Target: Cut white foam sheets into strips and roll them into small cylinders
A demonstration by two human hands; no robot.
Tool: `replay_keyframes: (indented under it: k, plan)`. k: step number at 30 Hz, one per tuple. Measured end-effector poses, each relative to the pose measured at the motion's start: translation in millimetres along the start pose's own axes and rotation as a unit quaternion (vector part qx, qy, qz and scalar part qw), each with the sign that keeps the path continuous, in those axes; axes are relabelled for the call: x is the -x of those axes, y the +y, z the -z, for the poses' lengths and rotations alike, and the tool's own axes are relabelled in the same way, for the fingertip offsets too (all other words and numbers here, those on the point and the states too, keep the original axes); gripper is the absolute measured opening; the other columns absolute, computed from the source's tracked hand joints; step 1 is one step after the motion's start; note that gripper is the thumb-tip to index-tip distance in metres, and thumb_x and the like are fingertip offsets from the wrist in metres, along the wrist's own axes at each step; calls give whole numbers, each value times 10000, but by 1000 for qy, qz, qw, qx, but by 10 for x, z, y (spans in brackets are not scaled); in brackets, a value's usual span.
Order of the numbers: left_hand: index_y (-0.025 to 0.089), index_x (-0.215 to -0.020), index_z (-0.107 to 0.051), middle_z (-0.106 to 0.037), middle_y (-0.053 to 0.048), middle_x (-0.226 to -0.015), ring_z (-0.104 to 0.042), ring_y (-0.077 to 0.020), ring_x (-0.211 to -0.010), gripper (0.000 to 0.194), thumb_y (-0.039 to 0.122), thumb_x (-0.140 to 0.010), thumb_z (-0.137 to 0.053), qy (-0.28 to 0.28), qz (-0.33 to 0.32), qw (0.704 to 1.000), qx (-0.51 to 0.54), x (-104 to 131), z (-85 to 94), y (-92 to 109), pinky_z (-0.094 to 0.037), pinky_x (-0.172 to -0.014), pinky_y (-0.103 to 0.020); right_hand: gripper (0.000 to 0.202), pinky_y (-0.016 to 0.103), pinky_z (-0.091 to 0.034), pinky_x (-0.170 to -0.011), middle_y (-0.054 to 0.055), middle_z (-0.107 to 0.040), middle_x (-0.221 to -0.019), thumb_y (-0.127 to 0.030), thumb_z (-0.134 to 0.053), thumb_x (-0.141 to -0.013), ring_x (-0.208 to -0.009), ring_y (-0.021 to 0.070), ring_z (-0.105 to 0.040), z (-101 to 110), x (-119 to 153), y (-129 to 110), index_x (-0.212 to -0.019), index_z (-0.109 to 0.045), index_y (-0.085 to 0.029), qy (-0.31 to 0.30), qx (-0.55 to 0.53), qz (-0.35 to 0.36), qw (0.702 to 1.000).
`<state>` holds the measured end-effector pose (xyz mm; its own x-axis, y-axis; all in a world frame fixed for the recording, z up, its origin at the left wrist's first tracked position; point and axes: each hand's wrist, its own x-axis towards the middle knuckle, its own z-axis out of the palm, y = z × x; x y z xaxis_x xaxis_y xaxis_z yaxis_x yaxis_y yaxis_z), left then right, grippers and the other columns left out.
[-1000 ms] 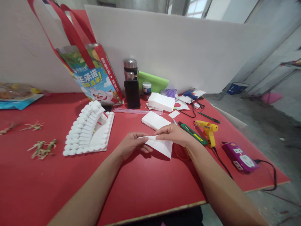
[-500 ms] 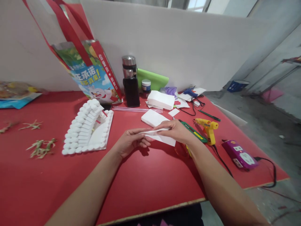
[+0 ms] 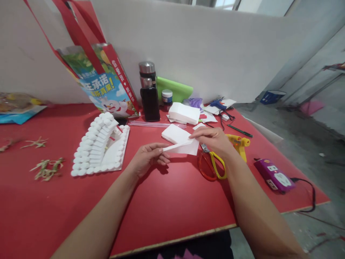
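Note:
Between my two hands a sheet of white paper (image 3: 185, 148) is held above the red table, its upper edge folded or rolled into a narrow strip. My left hand (image 3: 151, 158) pinches the strip's left end between thumb and fingers. At the other end, my right hand (image 3: 208, 138) grips the paper's upper right corner with its fingertips. Just behind the paper lies a stack of white paper (image 3: 175, 133). Scissors (image 3: 212, 165) with one red and one yellow handle lie below my right wrist, their blades partly hidden. To the left stands a white model (image 3: 99, 147) with steps and rounded white pieces.
A yellow glue gun (image 3: 239, 144) and a purple power strip (image 3: 273, 175) with a cord lie at the right. Behind are a shopping bag (image 3: 107, 86), a black phone (image 3: 150, 104), a flask (image 3: 147, 68) and more white paper (image 3: 184, 113). Straw figures (image 3: 48, 169) lie left.
My right hand has shifted up and right along the paper, and the folded strip now shows straighter between my hands. The scissors are more exposed; the green cutter is now hidden behind my right hand.

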<state>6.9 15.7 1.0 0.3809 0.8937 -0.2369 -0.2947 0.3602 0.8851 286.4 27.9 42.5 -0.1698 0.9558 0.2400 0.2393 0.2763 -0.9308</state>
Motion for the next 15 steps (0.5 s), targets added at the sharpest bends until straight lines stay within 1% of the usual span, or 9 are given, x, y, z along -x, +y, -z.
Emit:
replay_keyframes:
  k: [3, 4, 5, 6, 7, 10, 11, 13, 15]
  plan:
    - [74, -1018, -740, -798, -136, -788, -748, -170, -592, 227, 214, -847, -790, -11, -4, 1000, -15, 13, -2, 3, -615, -581, -238, 122, 344, -536, -751, 49, -735, -815, -244, -701, -783, -765, 192, -633, 62, -28, 39, -807, -821, -233, 121, -67, -7, 990]
    - [73, -1024, -737, -797, -138, -785, -748, -175, -587, 242, 227, -846, -795, -27, 0, 999, -18, 22, -6, 1, -614, -576, -242, 107, 350, -551, -773, 49, -734, -808, -245, -712, -785, -764, 190, -646, 54, -36, 51, -813, -814, -229, 139, -95, -12, 986]
    - [72, -1033, -735, -798, -143, -786, -749, -182, -583, 263, 241, -844, -804, -48, 7, 999, -21, 34, -12, -2, -614, -571, -249, 93, 359, -566, -804, 54, -742, -822, -262, -731, -793, -781, 193, -668, 30, -40, 57, -827, -808, -223, 137, -124, -20, 983]
    - [74, -1036, -733, -798, -148, -790, -752, -192, -582, 280, 255, -839, -814, -73, 18, 997, -23, 49, -21, -6, -615, -566, -260, 108, 373, -578, -843, 64, -758, -856, -294, -753, -805, -813, 200, -694, -11, -39, 58, -856, -803, -213, 112, -155, -36, 981]
    - [76, -1035, -731, -799, -154, -796, -757, -204, -586, 292, 270, -836, -823, -98, 31, 994, -25, 66, -31, -10, -618, -564, -273, 161, 392, -587, -879, 77, -774, -901, -343, -773, -819, -847, 212, -719, -65, -32, 52, -895, -795, -202, 68, -187, -62, 978]
    - [89, -1028, -728, -802, -160, -827, -768, -229, -608, 285, 297, -855, -817, -145, 61, 987, -31, 110, -65, -23, -626, -561, -307, 367, 413, -609, -881, 106, -794, -976, -487, -795, -846, -876, 233, -761, -283, 20, 13, -1034, -755, -174, -113, -239, -183, 947]
    - [94, -1021, -725, -802, -157, -832, -768, -231, -610, 272, 300, -865, -809, -148, 62, 986, -35, 117, -72, -27, -626, -561, -310, 406, 391, -612, -854, 101, -795, -973, -499, -810, -840, -868, 228, -764, -359, 41, 0, -1069, -745, -170, -164, -228, -213, 936]
    - [100, -996, -722, -796, -143, -811, -762, -225, -600, 252, 307, -876, -800, -138, 55, 988, -46, 114, -77, -33, -628, -567, -316, 440, 343, -608, -788, 80, -792, -940, -483, -845, -816, -828, 210, -761, -489, 77, -13, -1102, -735, -167, -244, -197, -238, 919]
    - [106, -966, -717, -786, -125, -775, -750, -214, -586, 251, 314, -863, -813, -114, 41, 991, -54, 98, -73, -38, -626, -569, -314, 404, 301, -584, -690, 54, -777, -867, -458, -862, -795, -723, 178, -734, -572, 91, -3, -1037, -734, -161, -271, -171, -236, 917]
